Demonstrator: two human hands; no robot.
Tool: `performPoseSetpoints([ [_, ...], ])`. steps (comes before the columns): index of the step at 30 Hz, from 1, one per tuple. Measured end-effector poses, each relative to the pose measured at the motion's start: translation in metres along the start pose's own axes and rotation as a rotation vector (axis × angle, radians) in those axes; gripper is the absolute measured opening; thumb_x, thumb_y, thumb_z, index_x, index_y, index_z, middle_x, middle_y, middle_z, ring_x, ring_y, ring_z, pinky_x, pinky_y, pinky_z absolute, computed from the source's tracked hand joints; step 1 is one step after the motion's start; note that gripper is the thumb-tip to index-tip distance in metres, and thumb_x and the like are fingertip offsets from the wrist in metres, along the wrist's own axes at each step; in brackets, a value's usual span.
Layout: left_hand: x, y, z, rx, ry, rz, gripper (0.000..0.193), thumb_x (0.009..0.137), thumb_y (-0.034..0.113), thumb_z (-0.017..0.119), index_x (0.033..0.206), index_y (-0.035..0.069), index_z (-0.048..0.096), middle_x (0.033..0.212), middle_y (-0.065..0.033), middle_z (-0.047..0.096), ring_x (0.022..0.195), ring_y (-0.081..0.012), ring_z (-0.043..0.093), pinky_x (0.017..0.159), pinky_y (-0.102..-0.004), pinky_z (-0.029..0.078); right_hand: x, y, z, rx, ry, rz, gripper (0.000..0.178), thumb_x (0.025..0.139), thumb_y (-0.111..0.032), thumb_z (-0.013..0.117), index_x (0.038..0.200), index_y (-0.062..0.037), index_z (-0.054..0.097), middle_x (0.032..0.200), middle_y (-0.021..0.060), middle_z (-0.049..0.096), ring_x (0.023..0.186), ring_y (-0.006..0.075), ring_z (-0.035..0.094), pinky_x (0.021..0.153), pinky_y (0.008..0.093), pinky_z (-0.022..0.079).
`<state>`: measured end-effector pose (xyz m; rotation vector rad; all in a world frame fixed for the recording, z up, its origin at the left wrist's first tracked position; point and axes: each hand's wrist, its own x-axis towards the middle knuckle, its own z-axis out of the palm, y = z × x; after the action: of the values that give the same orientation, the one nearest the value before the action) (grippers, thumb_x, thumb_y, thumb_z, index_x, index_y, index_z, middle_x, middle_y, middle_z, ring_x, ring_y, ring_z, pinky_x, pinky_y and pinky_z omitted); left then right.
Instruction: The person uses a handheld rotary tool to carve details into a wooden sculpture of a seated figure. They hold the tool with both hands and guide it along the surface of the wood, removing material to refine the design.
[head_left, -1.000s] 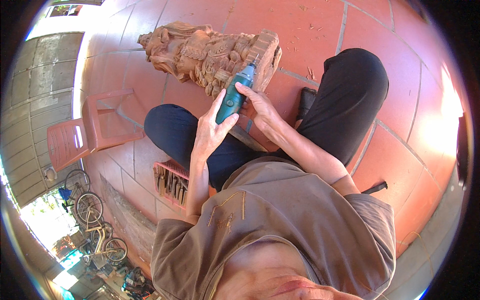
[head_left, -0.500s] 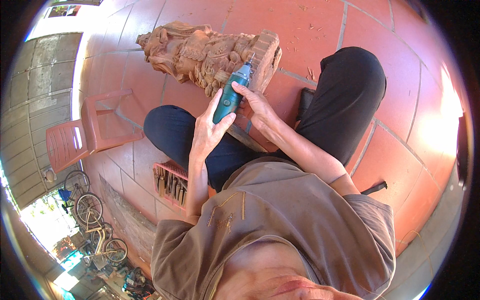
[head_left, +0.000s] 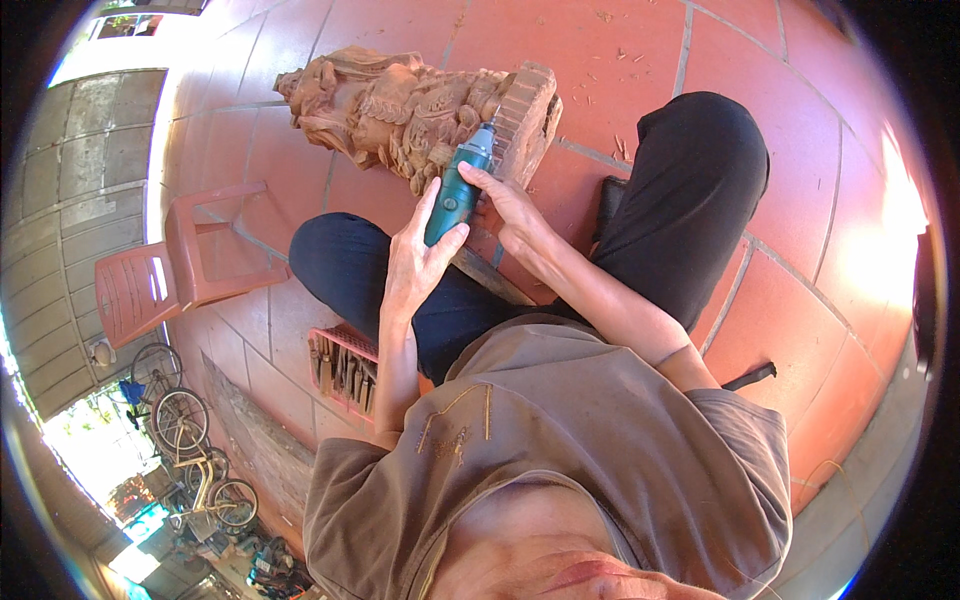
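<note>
Left hand (head_left: 415, 262) and right hand (head_left: 512, 208) both closed around green rotary tool (head_left: 455, 190), its tip on carved wooden statue (head_left: 400, 110) lying on red tile floor (head_left: 640, 60), tray of chisels (head_left: 345, 368) beside left knee

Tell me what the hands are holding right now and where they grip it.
Both hands hold a green rotary tool. The left hand wraps the lower body; the right hand steadies its upper part, the tip against the wooden carving.
</note>
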<state>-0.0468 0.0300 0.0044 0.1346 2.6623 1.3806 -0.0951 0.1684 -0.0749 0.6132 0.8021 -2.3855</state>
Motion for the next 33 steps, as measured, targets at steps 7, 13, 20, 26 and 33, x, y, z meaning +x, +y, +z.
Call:
performPoseSetpoints([
  [7, -0.001, 0.005, 0.001, 0.013, 0.003, -0.032, 0.066, 0.088, 0.021, 0.072, 0.145, 0.001, 0.043, 0.118, -0.025, 0.065, 0.105, -0.0261, 0.067, 0.091, -0.0355, 0.051, 0.0, 0.001, -0.002, -0.006, -0.024, -0.018, 0.047, 0.081, -0.041, 0.08, 0.107, -0.0056, 0.064, 0.093, 0.0042, 0.067, 0.081, 0.0165, 0.064, 0.075, 0.0331, 0.054],
  [13, -0.001, 0.005, 0.0, 0.005, -0.037, -0.036, 0.067, 0.088, 0.023, 0.072, 0.144, 0.001, 0.044, 0.119, -0.0248, 0.065, 0.106, -0.0277, 0.067, 0.091, -0.0357, 0.05, -0.007, -0.003, -0.006, 0.024, -0.056, 0.014, 0.042, 0.087, -0.035, 0.076, 0.111, -0.0044, 0.063, 0.098, 0.0052, 0.066, 0.087, 0.0179, 0.066, 0.084, 0.0365, 0.055],
  [20, -0.002, 0.01, 0.003, 0.043, -0.047, 0.021, 0.067, 0.089, 0.026, 0.071, 0.145, 0.001, 0.044, 0.122, -0.0248, 0.064, 0.109, -0.0283, 0.066, 0.093, -0.036, 0.05, -0.011, -0.001, -0.012, 0.021, -0.059, -0.016, 0.044, 0.085, -0.038, 0.077, 0.112, -0.0063, 0.062, 0.099, 0.0053, 0.067, 0.086, 0.0176, 0.066, 0.08, 0.0346, 0.055],
  [26, -0.003, 0.008, 0.003, 0.046, -0.059, 0.028, 0.067, 0.089, 0.027, 0.071, 0.145, 0.002, 0.044, 0.124, -0.0249, 0.063, 0.11, -0.0286, 0.066, 0.094, -0.0363, 0.049, -0.018, -0.006, -0.011, 0.023, -0.053, 0.021, 0.045, 0.086, -0.036, 0.077, 0.115, -0.0065, 0.06, 0.102, 0.0052, 0.067, 0.087, 0.0183, 0.067, 0.081, 0.0353, 0.055],
  [33, -0.003, 0.008, 0.003, 0.052, -0.064, 0.042, 0.068, 0.089, 0.028, 0.071, 0.145, 0.002, 0.044, 0.124, -0.025, 0.063, 0.11, -0.0284, 0.065, 0.094, -0.0367, 0.05, -0.021, -0.007, -0.01, 0.042, -0.031, 0.023, 0.044, 0.086, -0.034, 0.077, 0.116, -0.0068, 0.06, 0.102, 0.0061, 0.066, 0.089, 0.0194, 0.067, 0.082, 0.0361, 0.056],
])
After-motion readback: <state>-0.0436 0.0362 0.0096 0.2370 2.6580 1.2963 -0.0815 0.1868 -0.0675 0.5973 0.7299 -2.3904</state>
